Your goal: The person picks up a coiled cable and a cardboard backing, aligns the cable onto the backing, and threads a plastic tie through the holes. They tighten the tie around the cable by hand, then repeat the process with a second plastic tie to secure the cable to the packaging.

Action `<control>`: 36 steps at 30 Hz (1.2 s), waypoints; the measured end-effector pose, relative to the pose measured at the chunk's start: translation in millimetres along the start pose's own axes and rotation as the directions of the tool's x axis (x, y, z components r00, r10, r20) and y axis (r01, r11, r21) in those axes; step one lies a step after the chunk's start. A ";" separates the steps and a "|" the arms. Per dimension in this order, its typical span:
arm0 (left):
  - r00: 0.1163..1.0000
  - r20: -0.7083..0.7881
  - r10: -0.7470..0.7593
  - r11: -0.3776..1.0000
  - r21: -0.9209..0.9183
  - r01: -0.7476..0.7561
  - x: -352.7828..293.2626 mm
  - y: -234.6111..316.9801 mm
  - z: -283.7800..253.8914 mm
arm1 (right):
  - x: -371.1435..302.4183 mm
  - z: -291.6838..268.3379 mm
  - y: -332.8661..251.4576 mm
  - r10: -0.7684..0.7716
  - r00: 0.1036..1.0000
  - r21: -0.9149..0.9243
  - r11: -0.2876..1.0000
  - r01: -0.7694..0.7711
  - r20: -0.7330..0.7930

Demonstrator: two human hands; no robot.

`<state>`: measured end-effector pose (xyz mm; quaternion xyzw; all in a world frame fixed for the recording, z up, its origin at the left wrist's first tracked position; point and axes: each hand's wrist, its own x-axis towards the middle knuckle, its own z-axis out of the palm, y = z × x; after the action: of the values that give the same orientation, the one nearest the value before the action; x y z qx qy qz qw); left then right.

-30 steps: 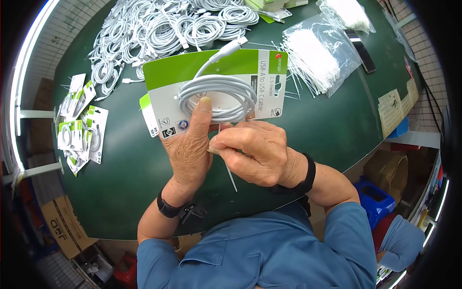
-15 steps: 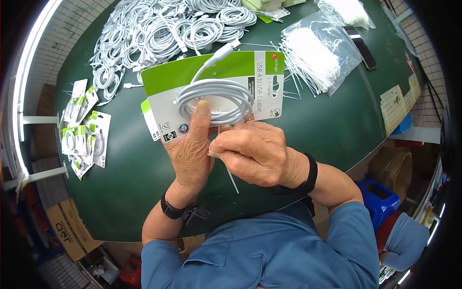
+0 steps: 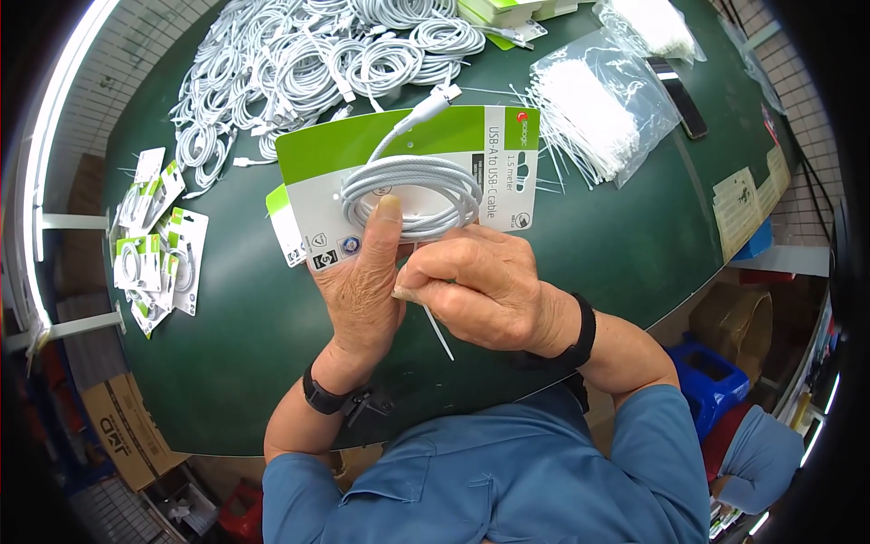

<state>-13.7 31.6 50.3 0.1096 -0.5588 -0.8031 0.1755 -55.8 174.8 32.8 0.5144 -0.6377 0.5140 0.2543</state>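
Hands together over the near edge of a dark green table (image 3: 634, 245). The left hand (image 3: 362, 281) grips a green-and-white backing card (image 3: 326, 163) from below, thumb pressed up on a coiled white cable (image 3: 412, 190) lying against the card's face; one connector end of the cable rises past the card's top edge. The right hand (image 3: 480, 286) is closed, fingertips pinched against the left hand at the card's lower edge, and a thin white cable tie (image 3: 438, 331) hangs down from between the two hands. Behind the card lies a large heap of loose coiled white cables (image 3: 299, 63). To its right sits a clear bag of white cable ties (image 3: 598, 100). Finished carded cables (image 3: 154, 245) lie stacked at the table's left edge. Both wrists carry black bands.
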 end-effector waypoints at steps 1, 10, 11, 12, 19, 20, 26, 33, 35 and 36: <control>1.000 -0.013 -0.004 0.999 0.033 0.004 -0.6 -2.2 -1.1 | 0.1 0.4 -0.5 0.018 1.000 -0.005 1.000 -0.018 -0.011; 0.980 0.126 0.155 0.848 0.492 -0.198 7.0 -53.8 -38.5 | 4.4 -6.1 15.9 0.175 0.971 -0.285 0.934 -0.216 -0.160; 0.995 0.050 0.089 0.901 0.421 -0.102 11.3 -59.5 -49.3 | 4.1 0.0 22.6 0.190 0.948 -0.273 0.926 -0.259 -0.255; 0.999 -0.035 0.013 0.935 0.355 0.000 19.6 -59.6 -58.2 | 7.3 6.2 26.4 0.193 0.919 -0.242 0.927 -0.285 -0.343; 0.998 -0.016 -0.063 0.983 0.171 0.065 41.7 -82.8 -63.5 | -8.8 7.9 40.5 0.158 0.981 -0.395 0.899 -0.189 -0.109; 0.999 0.006 -0.049 0.984 0.174 0.047 46.1 -85.5 -68.5 | -9.1 9.5 42.3 0.154 0.981 -0.415 0.890 -0.189 -0.116; 1.000 -0.016 -0.023 0.982 0.186 0.026 58.8 -86.6 -69.9 | 2.9 9.3 38.2 -0.018 0.993 -0.582 0.811 -0.054 -0.119; 0.999 0.032 0.017 0.991 0.135 -0.021 62.0 -97.2 -75.0 | 0.7 6.3 41.6 -0.034 0.999 -0.566 0.824 0.005 -0.041; 1.000 0.021 0.017 0.992 0.122 -0.019 60.5 -96.1 -74.0 | 0.1 5.1 44.6 -0.054 0.998 -0.544 0.838 0.032 -0.026; 1.000 0.006 0.018 0.994 0.111 -0.019 57.9 -92.6 -70.2 | 0.5 5.8 45.4 -0.055 0.998 -0.537 0.843 0.032 -0.026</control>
<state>-55.3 -23.0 -59.9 0.1118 -0.6041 -0.7693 0.1752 -96.4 166.7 13.3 0.4267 -0.7389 0.3196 0.4121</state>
